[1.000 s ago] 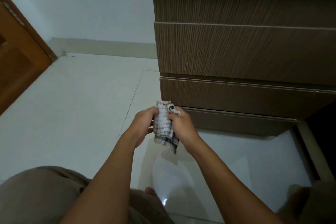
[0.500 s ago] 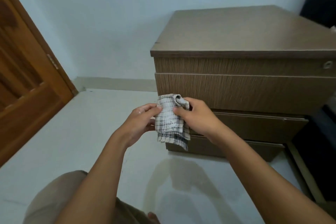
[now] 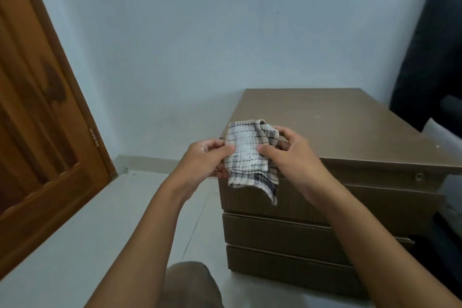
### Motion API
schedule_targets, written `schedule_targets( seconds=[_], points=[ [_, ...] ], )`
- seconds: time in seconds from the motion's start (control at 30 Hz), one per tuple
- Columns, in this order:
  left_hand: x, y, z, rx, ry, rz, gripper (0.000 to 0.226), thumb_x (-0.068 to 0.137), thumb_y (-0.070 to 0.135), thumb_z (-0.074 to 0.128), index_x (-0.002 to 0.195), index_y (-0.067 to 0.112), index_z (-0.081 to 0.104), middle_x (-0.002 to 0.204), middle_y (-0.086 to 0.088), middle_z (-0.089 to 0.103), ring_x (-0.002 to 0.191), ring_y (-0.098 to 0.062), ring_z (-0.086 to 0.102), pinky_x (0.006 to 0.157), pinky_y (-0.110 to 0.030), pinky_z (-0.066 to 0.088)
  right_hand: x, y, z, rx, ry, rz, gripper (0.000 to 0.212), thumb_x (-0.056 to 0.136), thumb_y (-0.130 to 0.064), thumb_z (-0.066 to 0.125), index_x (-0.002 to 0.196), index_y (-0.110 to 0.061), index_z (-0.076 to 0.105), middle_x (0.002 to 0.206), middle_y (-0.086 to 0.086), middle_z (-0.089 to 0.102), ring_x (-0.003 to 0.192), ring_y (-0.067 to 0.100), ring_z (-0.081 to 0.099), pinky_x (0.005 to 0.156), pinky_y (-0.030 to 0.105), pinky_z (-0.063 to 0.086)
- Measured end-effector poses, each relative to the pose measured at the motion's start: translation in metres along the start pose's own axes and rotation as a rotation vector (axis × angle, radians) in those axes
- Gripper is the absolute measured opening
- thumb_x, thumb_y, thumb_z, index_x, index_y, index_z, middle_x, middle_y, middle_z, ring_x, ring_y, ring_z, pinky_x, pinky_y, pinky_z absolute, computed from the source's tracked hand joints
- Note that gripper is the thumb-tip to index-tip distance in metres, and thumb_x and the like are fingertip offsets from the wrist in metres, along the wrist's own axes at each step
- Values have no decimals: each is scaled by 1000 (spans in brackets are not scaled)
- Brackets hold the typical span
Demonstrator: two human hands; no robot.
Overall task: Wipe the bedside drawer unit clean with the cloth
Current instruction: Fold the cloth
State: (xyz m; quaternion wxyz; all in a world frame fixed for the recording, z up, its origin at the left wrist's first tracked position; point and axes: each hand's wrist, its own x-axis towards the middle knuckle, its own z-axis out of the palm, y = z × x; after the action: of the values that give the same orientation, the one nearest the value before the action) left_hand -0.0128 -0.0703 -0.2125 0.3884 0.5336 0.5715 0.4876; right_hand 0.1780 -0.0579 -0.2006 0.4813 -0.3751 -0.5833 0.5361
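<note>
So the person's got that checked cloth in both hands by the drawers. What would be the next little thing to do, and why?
Probably lower the cloth onto the top of the drawer unit and begin wiping. Both the left hand and the right hand pinch the cloth, bunched and hanging in the air near the unit's front left corner, not yet touching it. The top is bare, with a few pale specks.

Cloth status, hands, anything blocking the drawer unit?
Left hand and right hand both pinch the checked cloth, held up off the drawer unit. Top bare, wiping not started.
</note>
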Motion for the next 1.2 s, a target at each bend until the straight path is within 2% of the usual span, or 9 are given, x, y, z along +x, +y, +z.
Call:
schedule_targets(
  seconds=[0.1,0.23,0.3,0.43,0.57,0.63,0.77,0.97,1.2],
  points=[
    [24,20,1,92,42,12,17,88,29,67,101,18,70,81,-3,75,65,-15,64,73,-38,59,21,-9,-4,5,29,3,40,89,-4,66,121,-25,52,102,-1,72,83,11,73,65,25,58],
    [55,34,4,234,76,23,12,89,29,67,95,19,68,72,3,67,48,-4,59,54,-23,51,51,-15,-10,-73,94,-3,42,88,-7,67,124,-24,52,101,-2,72,79,11,73,62,25,58],
    [69,34,6,312,103,27,7,89,30,66,89,23,67,76,4,67,53,-4,61,51,-20,47,64,-14,-12,-120,99,10,46,89,-9,66,130,-24,50,107,-1,69,81,13,72,61,24,57],
    [87,23,6,609,138,54,24,87,36,64,106,23,68,101,-1,70,84,-15,65,66,-25,50,80,-2,-11,-575,52,8,60,89,-26,66,143,-29,38,130,0,57,97,13,64,68,24,56],
    [77,14,3,664,66,163,33,89,40,63,119,27,66,106,9,66,84,-2,57,61,-18,42,72,10,-14,-939,132,-92,60,86,-46,65,140,-34,42,141,-6,41,113,12,52,86,25,49],
    [68,8,2,681,27,247,27,89,40,62,113,30,70,105,14,66,87,-1,57,67,-16,43,64,13,-16,-991,180,-113,50,83,-53,64,129,-37,52,135,-5,42,126,14,40,99,37,41],
    [54,-1,1,727,31,333,24,90,39,62,109,29,73,112,12,68,98,-2,56,79,-15,42,51,12,-16,-1076,142,-134,33,84,-59,59,106,-36,66,107,-13,61,106,10,54,95,39,35],
    [53,-5,4,844,126,301,32,87,48,63,113,30,73,124,7,68,108,-13,59,89,-32,50,49,22,-6,-1087,149,-181,30,92,-47,56,114,-30,68,111,-10,65,105,12,56,95,40,35],
    [60,1,3,891,161,220,32,90,44,61,117,29,71,131,3,64,117,-20,57,96,-39,48,60,26,7,-1111,168,-178,31,93,-44,53,116,-28,67,112,-6,67,109,17,55,92,41,39]
  ],
)
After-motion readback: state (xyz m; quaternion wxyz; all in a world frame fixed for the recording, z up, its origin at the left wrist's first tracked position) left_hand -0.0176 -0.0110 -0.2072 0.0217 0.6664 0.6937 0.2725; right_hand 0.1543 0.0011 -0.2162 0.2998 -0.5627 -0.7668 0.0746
